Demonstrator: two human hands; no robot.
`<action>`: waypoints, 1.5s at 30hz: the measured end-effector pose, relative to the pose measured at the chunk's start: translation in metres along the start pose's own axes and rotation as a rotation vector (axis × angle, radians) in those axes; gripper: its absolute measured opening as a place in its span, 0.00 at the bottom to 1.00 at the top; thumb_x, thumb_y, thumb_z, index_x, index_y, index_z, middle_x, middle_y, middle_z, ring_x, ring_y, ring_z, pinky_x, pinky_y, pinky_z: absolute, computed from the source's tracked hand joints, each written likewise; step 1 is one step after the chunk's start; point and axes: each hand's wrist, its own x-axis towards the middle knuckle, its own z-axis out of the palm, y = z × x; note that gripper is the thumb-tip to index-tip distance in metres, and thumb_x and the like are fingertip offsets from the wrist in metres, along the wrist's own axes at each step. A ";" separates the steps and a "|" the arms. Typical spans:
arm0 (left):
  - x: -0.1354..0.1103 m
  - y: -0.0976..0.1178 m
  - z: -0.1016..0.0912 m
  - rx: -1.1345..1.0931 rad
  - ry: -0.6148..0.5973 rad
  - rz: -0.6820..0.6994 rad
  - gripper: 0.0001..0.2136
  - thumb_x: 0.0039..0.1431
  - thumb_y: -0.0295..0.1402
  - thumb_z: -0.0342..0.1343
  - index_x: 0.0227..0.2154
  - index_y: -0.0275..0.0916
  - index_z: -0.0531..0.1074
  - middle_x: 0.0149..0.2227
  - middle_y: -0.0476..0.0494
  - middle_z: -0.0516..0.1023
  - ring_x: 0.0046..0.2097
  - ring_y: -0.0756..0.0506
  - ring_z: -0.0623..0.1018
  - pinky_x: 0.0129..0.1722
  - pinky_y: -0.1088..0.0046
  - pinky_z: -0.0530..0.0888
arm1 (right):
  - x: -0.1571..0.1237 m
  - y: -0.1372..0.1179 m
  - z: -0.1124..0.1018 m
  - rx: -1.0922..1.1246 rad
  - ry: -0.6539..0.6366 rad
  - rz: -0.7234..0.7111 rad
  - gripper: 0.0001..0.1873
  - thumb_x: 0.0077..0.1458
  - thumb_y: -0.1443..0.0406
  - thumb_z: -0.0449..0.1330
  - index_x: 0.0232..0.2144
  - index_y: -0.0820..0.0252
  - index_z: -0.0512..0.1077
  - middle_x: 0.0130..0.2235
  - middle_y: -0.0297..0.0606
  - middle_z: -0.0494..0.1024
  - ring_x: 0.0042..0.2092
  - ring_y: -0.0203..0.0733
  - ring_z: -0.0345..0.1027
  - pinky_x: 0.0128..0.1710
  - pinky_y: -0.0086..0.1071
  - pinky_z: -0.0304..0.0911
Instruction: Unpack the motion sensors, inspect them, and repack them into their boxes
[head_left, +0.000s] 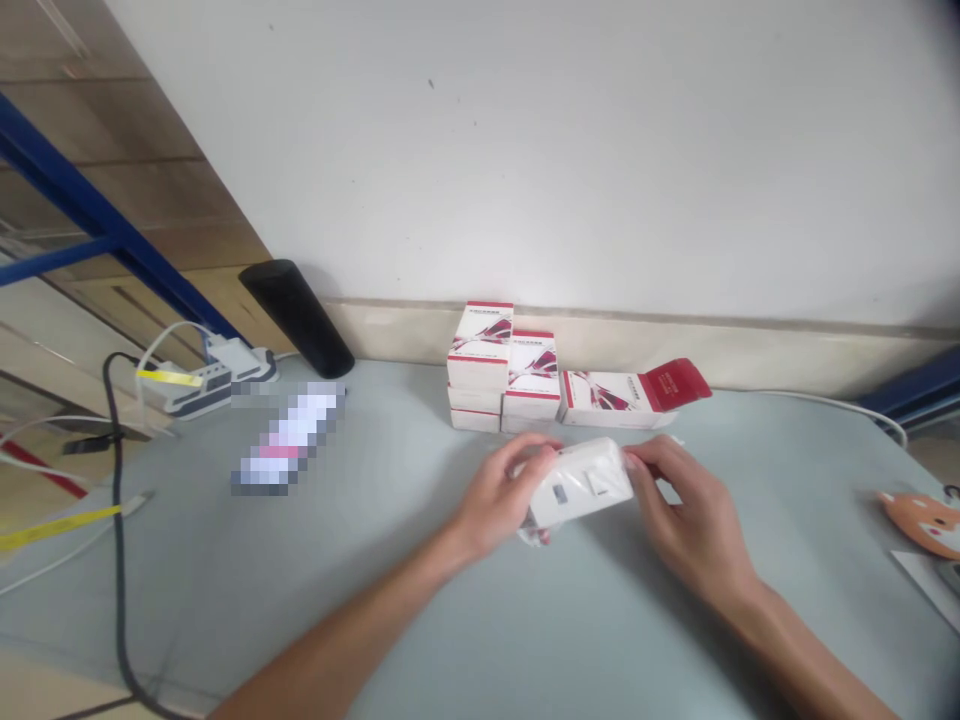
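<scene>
Holding boxy white device (581,482) above bench (420,630), on near side of open carton (601,392): left hand (501,502) is clasping one end with fingers, presumably steadying it; right hand (694,515) is seemingly pinching clear wrap (532,537) at other end, likely tensioning it. Device is showing grey patch (560,493) and raised square (599,483) through glossy wrap.

Shows white on the wrapped device (581,485), with one small grey square (560,494). From there, shows white, crimson edging and angular magenta shapes on the stacked cartons (478,375) at eleven o'clock, red on the carton flap (677,384) at one, black on the cylinder (300,320) at ten, grey-green across the tabletop (390,620).
</scene>
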 end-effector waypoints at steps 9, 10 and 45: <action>0.005 0.004 -0.013 -0.246 -0.236 -0.217 0.26 0.70 0.52 0.50 0.62 0.43 0.70 0.41 0.39 0.83 0.29 0.44 0.83 0.16 0.76 0.72 | -0.002 -0.003 0.004 -0.056 0.070 -0.106 0.08 0.70 0.65 0.57 0.36 0.54 0.72 0.34 0.34 0.76 0.33 0.38 0.69 0.34 0.32 0.63; 0.005 0.004 -0.015 -0.290 -0.301 -0.238 0.28 0.71 0.53 0.48 0.66 0.45 0.66 0.41 0.39 0.83 0.29 0.43 0.83 0.17 0.75 0.72 | -0.002 -0.003 0.004 -0.050 0.073 -0.094 0.08 0.70 0.64 0.56 0.36 0.54 0.72 0.34 0.34 0.76 0.33 0.38 0.69 0.33 0.32 0.63; 0.001 0.006 -0.012 -0.515 -0.111 -0.143 0.16 0.63 0.46 0.64 0.34 0.36 0.75 0.18 0.52 0.66 0.24 0.50 0.69 0.28 0.74 0.67 | 0.009 -0.018 -0.007 0.637 -0.123 0.154 0.10 0.60 0.60 0.68 0.43 0.49 0.74 0.47 0.37 0.71 0.45 0.42 0.69 0.43 0.37 0.70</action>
